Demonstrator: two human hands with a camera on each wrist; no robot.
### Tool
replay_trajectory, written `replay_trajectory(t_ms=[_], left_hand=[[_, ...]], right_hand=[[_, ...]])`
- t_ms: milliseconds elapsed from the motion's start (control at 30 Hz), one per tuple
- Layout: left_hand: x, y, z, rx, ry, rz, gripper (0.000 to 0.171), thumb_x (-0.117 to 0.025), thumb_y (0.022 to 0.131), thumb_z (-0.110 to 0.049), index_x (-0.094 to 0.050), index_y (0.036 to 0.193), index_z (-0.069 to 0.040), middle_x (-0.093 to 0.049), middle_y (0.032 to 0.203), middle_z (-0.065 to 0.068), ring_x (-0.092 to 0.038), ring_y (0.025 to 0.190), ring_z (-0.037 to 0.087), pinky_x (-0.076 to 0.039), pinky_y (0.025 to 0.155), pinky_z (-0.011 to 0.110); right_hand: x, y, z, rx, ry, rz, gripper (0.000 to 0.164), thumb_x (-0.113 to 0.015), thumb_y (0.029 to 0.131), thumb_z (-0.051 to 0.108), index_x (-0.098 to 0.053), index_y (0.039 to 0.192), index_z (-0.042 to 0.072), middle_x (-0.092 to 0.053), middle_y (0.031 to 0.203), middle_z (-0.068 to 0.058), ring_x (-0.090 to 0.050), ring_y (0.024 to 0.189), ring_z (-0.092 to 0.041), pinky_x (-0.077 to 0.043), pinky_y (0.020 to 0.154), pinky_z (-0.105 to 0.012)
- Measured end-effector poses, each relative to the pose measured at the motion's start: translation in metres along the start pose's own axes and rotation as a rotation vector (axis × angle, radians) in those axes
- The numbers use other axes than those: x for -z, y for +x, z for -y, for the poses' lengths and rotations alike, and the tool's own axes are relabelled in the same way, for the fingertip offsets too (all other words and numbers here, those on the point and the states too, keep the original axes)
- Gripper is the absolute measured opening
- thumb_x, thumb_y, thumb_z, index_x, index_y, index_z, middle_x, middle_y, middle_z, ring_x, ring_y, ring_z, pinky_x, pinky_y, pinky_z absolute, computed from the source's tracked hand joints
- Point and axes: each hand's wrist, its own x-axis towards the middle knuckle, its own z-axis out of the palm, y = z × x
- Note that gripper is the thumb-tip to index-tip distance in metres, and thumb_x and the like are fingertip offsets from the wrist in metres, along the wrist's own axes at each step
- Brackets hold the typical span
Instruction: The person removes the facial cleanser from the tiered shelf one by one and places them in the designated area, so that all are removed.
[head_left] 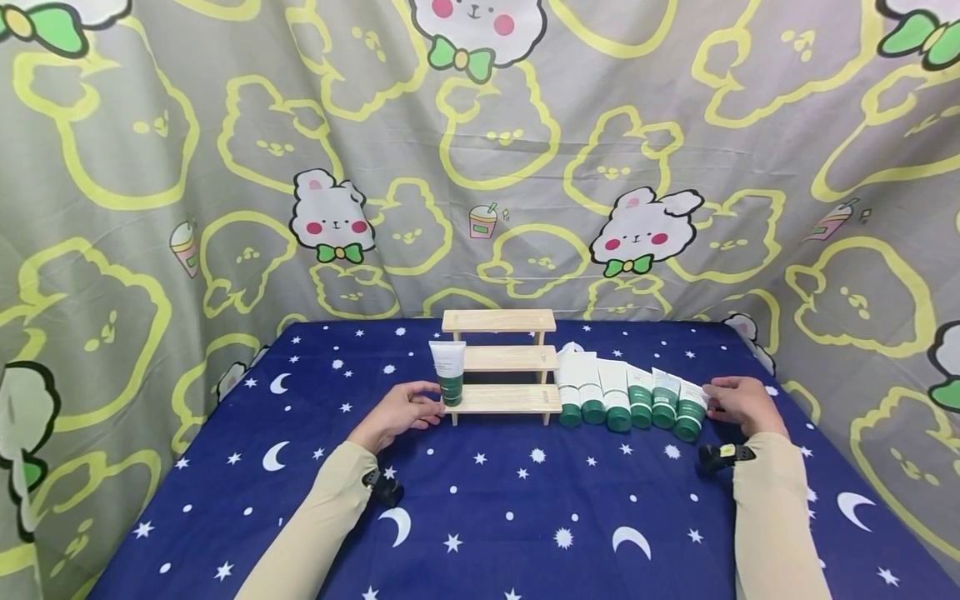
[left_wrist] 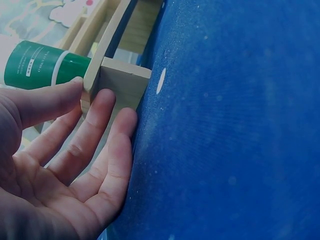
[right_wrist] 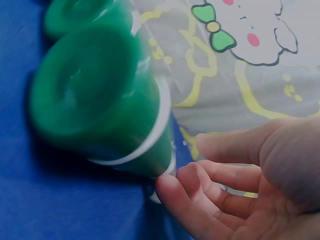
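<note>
A three-step wooden display stand (head_left: 510,400) stands at the back middle of the table. On the left end of its lowest step, a white and green squeeze tube (head_left: 448,371) stands upright on its green cap. My left hand (head_left: 401,411) pinches that end of the step; in the left wrist view the thumb is at the board's edge beside the tube (left_wrist: 37,65), with the other fingers around the step's end (left_wrist: 125,72). Far to the right, my right hand (head_left: 746,402) has its fingertips at the outermost tube (head_left: 690,408) of a row, thumb held apart from it in the right wrist view.
Several similar tubes (head_left: 615,396) lie side by side right of the stand, green caps toward me. A dark blue cloth (head_left: 480,517) with white stars and moons covers the table. Behind it hangs a grey curtain (head_left: 420,150) with cartoon figures.
</note>
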Motion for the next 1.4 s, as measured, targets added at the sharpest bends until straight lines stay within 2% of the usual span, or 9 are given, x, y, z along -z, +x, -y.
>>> replay_trajectory(t_ms=[200, 333, 433, 533, 733, 900, 1100, 1267, 1400], left_hand=[[0.000, 0.000, -0.001, 0.011, 0.002, -0.006, 0.043, -0.072, 0.094, -0.007, -0.060, 0.134, 0.001, -0.076, 0.099, 0.017, -0.074, 0.083, 0.023, -0.059, 0.074, 0.034], [0.000, 0.000, 0.000, 0.010, 0.003, -0.003, 0.043, -0.072, 0.094, -0.007, -0.060, 0.134, 0.002, -0.076, 0.097, 0.016, -0.074, 0.083, 0.023, -0.059, 0.073, 0.034], [0.000, 0.000, 0.000, 0.014, -0.004, -0.003, 0.042, -0.072, 0.093, -0.006, -0.060, 0.133, 0.001, -0.076, 0.096, 0.015, -0.074, 0.083, 0.023, -0.058, 0.072, 0.032], [-0.001, 0.001, 0.000, 0.008, -0.005, -0.004, 0.042, -0.071, 0.093, -0.005, -0.060, 0.133, 0.002, -0.077, 0.095, 0.014, -0.073, 0.081, 0.021, -0.058, 0.071, 0.031], [-0.001, 0.002, 0.000, 0.009, -0.005, -0.002, 0.043, -0.071, 0.093, -0.005, -0.059, 0.134, 0.002, -0.077, 0.096, 0.014, -0.073, 0.081, 0.020, -0.058, 0.071, 0.031], [0.001, 0.002, -0.001, 0.000, 0.001, 0.002, 0.044, -0.072, 0.093, -0.007, -0.059, 0.134, 0.002, -0.076, 0.100, 0.017, -0.073, 0.083, 0.021, -0.058, 0.073, 0.033], [0.001, 0.002, 0.000, 0.013, 0.006, -0.002, 0.045, -0.072, 0.094, -0.008, -0.059, 0.135, 0.001, -0.076, 0.102, 0.017, -0.074, 0.084, 0.021, -0.059, 0.075, 0.033], [0.001, 0.002, 0.002, 0.018, 0.000, -0.003, 0.044, -0.072, 0.094, -0.008, -0.059, 0.135, 0.001, -0.077, 0.101, 0.016, -0.074, 0.084, 0.021, -0.059, 0.075, 0.033], [-0.001, 0.002, 0.002, 0.007, -0.006, 0.003, 0.044, -0.072, 0.094, -0.007, -0.059, 0.135, 0.002, -0.077, 0.099, 0.016, -0.073, 0.083, 0.021, -0.059, 0.073, 0.033]], right_hand=[[0.000, -0.003, 0.010, 0.091, -0.079, -0.013, 0.059, -0.052, 0.106, 0.022, -0.035, 0.144, -0.020, -0.059, 0.118, -0.033, -0.066, 0.086, -0.010, -0.061, 0.080, -0.035], [-0.005, -0.006, 0.019, 0.157, -0.104, -0.043, 0.061, -0.053, 0.106, 0.027, -0.038, 0.144, -0.018, -0.052, 0.129, -0.036, -0.066, 0.098, -0.022, -0.061, 0.082, -0.036], [-0.009, -0.010, 0.029, 0.204, -0.122, -0.062, 0.063, -0.054, 0.106, 0.031, -0.039, 0.144, -0.016, -0.051, 0.135, -0.036, -0.065, 0.107, -0.033, -0.061, 0.082, -0.036], [-0.014, -0.015, 0.042, 0.256, -0.156, -0.084, 0.065, -0.054, 0.105, 0.036, -0.041, 0.145, -0.014, -0.053, 0.135, -0.035, -0.066, 0.107, -0.036, -0.062, 0.081, -0.037], [-0.020, -0.026, 0.065, 0.342, -0.205, -0.171, 0.061, -0.056, 0.104, 0.040, -0.049, 0.143, -0.006, -0.062, 0.128, -0.031, -0.071, 0.097, -0.028, -0.059, 0.072, -0.025], [-0.025, -0.033, 0.083, 0.404, -0.205, -0.218, 0.057, -0.057, 0.104, 0.041, -0.052, 0.142, -0.001, -0.064, 0.128, -0.027, -0.071, 0.089, -0.018, -0.055, 0.070, -0.017], [-0.042, -0.043, 0.105, 0.462, -0.204, -0.225, 0.056, -0.058, 0.103, 0.042, -0.052, 0.145, 0.005, -0.064, 0.132, -0.022, -0.069, 0.103, -0.034, -0.053, 0.078, -0.028], [-0.064, -0.046, 0.120, 0.561, -0.199, -0.224, 0.052, -0.061, 0.103, 0.040, -0.054, 0.143, 0.009, -0.067, 0.127, -0.018, -0.066, 0.111, -0.034, -0.050, 0.079, -0.028], [-0.081, -0.049, 0.130, 0.616, -0.178, -0.186, 0.049, -0.063, 0.102, 0.037, -0.054, 0.143, 0.010, -0.068, 0.125, -0.017, -0.065, 0.113, -0.035, -0.049, 0.087, -0.039]])
